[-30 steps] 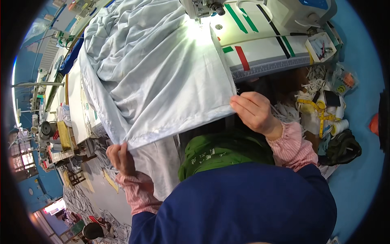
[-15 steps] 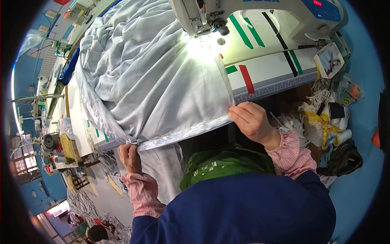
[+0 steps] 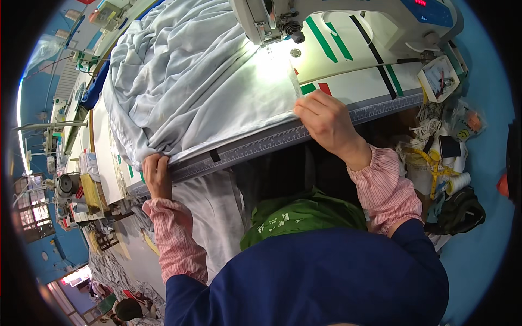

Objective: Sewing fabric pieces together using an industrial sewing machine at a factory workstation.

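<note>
A large piece of light grey fabric [image 3: 217,103] lies over the sewing table, smooth at the right and bunched in folds at the left. Its right edge runs up under the lit needle area of the sewing machine [image 3: 266,27]. With fingers pinched, my right hand [image 3: 326,122] holds the fabric's near right corner. My left hand [image 3: 157,174] grips the near edge farther left, where the cloth gathers. Between the hands that edge is stretched fairly straight, just behind the ruler strip [image 3: 255,142] along the table's front.
Green, red and black tape strips mark the white tabletop [image 3: 353,81]. At the right stand a small white box [image 3: 439,79] of tools, thread spools [image 3: 458,183] and a yellow tape measure [image 3: 435,174]. More grey cloth [image 3: 209,217] hangs below the table. Another person [image 3: 129,308] is at the far lower left.
Both hands have moved away from me and slightly left, carrying the fabric's near edge back onto the table. More of the ruler strip now shows in front of it.
</note>
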`<state>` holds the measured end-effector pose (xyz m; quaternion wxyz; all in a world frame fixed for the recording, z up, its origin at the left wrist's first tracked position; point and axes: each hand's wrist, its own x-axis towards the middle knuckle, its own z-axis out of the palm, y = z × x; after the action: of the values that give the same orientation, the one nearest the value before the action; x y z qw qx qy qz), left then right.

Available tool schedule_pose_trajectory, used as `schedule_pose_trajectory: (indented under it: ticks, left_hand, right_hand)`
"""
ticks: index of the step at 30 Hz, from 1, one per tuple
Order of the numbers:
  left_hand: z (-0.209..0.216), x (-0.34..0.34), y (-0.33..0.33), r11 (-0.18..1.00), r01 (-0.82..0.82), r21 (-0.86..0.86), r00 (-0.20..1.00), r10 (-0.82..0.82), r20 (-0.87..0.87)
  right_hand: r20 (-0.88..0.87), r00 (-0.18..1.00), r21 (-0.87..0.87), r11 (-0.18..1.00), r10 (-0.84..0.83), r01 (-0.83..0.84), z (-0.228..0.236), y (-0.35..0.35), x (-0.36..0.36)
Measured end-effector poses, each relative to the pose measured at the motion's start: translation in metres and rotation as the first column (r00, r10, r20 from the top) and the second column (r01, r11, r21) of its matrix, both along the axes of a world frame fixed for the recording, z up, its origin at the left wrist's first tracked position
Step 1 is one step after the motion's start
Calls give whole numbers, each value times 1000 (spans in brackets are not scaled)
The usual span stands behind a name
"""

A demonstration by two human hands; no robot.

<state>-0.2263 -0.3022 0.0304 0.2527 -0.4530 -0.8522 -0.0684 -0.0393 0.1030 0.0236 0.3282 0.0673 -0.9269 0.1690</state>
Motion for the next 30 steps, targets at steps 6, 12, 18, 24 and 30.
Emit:
schedule_pose_trajectory:
  ticks: [6, 12, 18, 24, 30]
  left_hand:
    - [2, 12, -2, 999, -39, -31, 999, 39, -11]
    - [3, 29, -7, 998, -40, -43, 999, 39, -16]
    - [1, 29, -9, 998, -57, 2, 998, 57, 42]
    - [2, 24, -7, 995, -34, 98, 996, 26, 81]
    - [10, 23, -10, 994, -7, 106, 1000, 8, -4]
  right_hand:
    - [60, 996, 103, 993, -68, 62, 2, -6, 13]
    - [136, 988, 71, 995, -76, 66, 6, -9, 23]
    - [66, 997, 7, 999, 50, -51, 4, -13, 10]
    - [-22, 994, 54, 993, 105, -103, 1, -5, -2]
    - [-9, 996, 134, 987, 88, -86, 0, -2, 1]
